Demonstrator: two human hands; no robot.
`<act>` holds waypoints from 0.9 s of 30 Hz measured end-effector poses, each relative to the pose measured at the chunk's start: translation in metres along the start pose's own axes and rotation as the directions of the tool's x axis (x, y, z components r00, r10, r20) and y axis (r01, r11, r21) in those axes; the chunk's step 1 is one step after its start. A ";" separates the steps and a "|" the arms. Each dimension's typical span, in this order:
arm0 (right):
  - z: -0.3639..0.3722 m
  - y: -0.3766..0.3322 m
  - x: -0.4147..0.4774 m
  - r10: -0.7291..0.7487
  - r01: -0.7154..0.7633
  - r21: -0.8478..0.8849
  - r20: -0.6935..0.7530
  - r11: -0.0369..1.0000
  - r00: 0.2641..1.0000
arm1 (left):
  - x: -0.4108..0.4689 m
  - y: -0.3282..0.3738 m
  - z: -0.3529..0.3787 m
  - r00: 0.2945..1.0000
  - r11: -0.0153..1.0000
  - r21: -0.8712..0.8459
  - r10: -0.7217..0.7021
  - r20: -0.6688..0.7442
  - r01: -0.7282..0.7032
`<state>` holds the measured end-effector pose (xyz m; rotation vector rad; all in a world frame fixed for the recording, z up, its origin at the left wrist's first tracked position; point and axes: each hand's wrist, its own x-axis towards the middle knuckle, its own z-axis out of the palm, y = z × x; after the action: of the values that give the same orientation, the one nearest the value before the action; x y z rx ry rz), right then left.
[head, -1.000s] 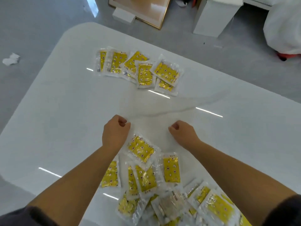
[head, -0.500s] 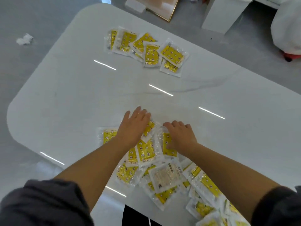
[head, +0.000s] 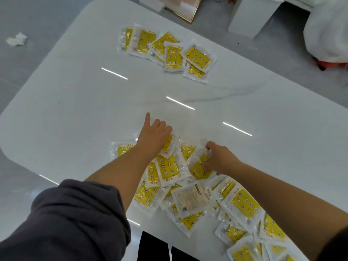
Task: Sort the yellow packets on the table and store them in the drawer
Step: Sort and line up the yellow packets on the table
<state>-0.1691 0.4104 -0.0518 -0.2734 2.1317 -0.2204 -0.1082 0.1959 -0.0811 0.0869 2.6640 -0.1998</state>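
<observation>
Several yellow packets in clear wrappers lie in a loose heap (head: 169, 170) near the front edge of the white table (head: 75, 110). A second group of yellow packets (head: 167, 53) lies overlapped at the far side. My left hand (head: 154, 136) rests on a packet at the heap's top, index finger stretched out, the other fingers bent over the wrapper's edge. My right hand (head: 218, 159) pinches a tilted yellow packet (head: 197, 164) by its right edge. One packet (head: 192, 198) lies printed side up, white. No drawer is in view.
More packets (head: 248, 223) trail off to the lower right. Beyond the table stand a gold-framed panel (head: 188, 10), a white box (head: 250, 16) and a white covered shape (head: 327, 29). A crumpled tissue (head: 17, 39) lies on the grey floor at left.
Both hands dropped from the bare table onto the near heap. My left hand's fingers have bent over a packet; my right hand has taken hold of a packet and lifted its edge.
</observation>
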 end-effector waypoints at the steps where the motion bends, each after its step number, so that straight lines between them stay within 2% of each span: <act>1: -0.001 0.001 0.001 0.022 -0.022 0.054 0.002 0.998 1.000 | 0.001 0.001 0.000 1.000 1.000 -0.005 -0.013 0.005 0.013; 4: -0.002 0.000 0.004 0.104 -0.100 0.238 -0.006 0.966 0.995 | 0.002 0.002 0.002 0.997 0.998 -0.003 -0.061 0.036 0.062; 6: 0.000 -0.001 0.006 0.146 -0.126 0.423 -0.015 0.897 0.989 | 0.002 0.004 0.002 0.994 0.994 -0.016 -0.106 0.038 0.107; 8: 0.002 -0.004 0.005 0.175 -0.139 0.626 0.003 0.767 0.985 | -0.001 0.003 0.003 0.989 0.983 -0.113 -0.142 0.044 0.146; 10: 0.004 -0.007 0.002 0.178 -0.129 0.725 0.009 0.677 0.984 | -0.007 -0.002 0.004 0.982 0.937 -0.297 -0.184 0.034 0.185; 12: 0.002 -0.008 -0.001 0.173 -0.094 0.685 -0.048 0.722 0.984 | -0.019 -0.013 0.006 0.952 0.776 -0.566 -0.301 0.055 0.278; 14: -0.004 -0.009 -0.005 0.191 -0.056 0.593 -0.167 0.803 0.967 | -0.039 -0.030 0.012 0.885 0.532 -0.752 -0.442 0.145 0.389; 16: -0.011 -0.009 -0.009 0.219 0.002 0.584 -0.308 0.812 0.926 | -0.063 -0.043 0.022 0.800 0.352 -0.800 -0.548 0.243 0.485; 18: -0.018 -0.016 -0.015 0.243 0.074 0.661 -0.375 0.747 0.895 | -0.086 -0.049 0.033 0.719 0.260 -0.762 -0.597 0.356 0.593; 20: -0.018 -0.029 -0.019 0.226 0.102 0.744 -0.327 0.661 0.917 | -0.101 -0.046 0.039 0.627 0.174 -0.692 -0.613 0.481 0.701; 23: -0.006 -0.055 -0.030 0.138 0.028 0.772 -0.150 0.635 0.979 | -0.110 -0.040 0.044 0.500 -0.015 -0.638 -0.606 0.618 0.770; 25: 0.006 -0.066 -0.035 0.074 -0.047 0.825 0.006 0.564 0.997 | -0.110 -0.035 0.047 0.468 -0.110 -0.642 -0.593 0.655 0.759; 27: 0.017 -0.072 -0.035 0.016 -0.106 0.885 0.111 0.454 0.994 | -0.107 -0.030 0.049 0.475 -0.143 -0.659 -0.585 0.658 0.738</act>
<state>-0.1284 0.3503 -0.0144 0.4299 1.6390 -1.2297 0.0060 0.1555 -0.0713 -1.6979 1.8799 1.0502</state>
